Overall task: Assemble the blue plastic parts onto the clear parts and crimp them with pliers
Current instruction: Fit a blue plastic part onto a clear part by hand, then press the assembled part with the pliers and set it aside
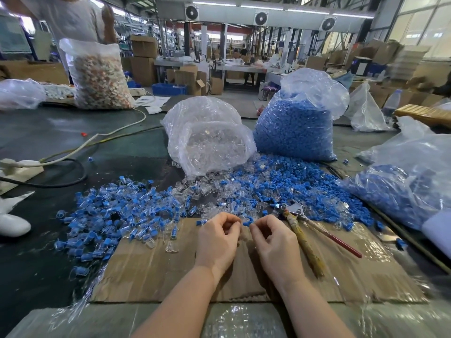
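Near the front edge of the table, over a flattened sheet of cardboard (151,272), both hands work close together. The left hand (216,240) has its fingers curled inward with thumb and forefinger tips brought together; what they pinch is too small and blurred to tell, though it looks clear. The right hand (274,242) is likewise curled, its fingertips closed on a small blue part (247,223) held just between the two hands. Just right of the right hand lie the pliers (314,230) on the cardboard, jaws pointing far and left, one handle red and the other wrapped in yellowish tape; neither hand touches them. Beyond the hands, loose blue parts (292,184) and clear parts (202,189) are spread in a mixed heap across the table. To the left lies a wide scatter of assembled pieces (109,215), blue set into clear. Farther back stand two plastic sacks side by side and touching: the clear-parts bag (207,135) on the left, its mouth spilling toward the heap, and the blue-parts bag (292,128) on the right. Another bag of blue pieces (400,186) slumps at the right edge. At far left a white cable (102,137) runs across the dark table (36,252).
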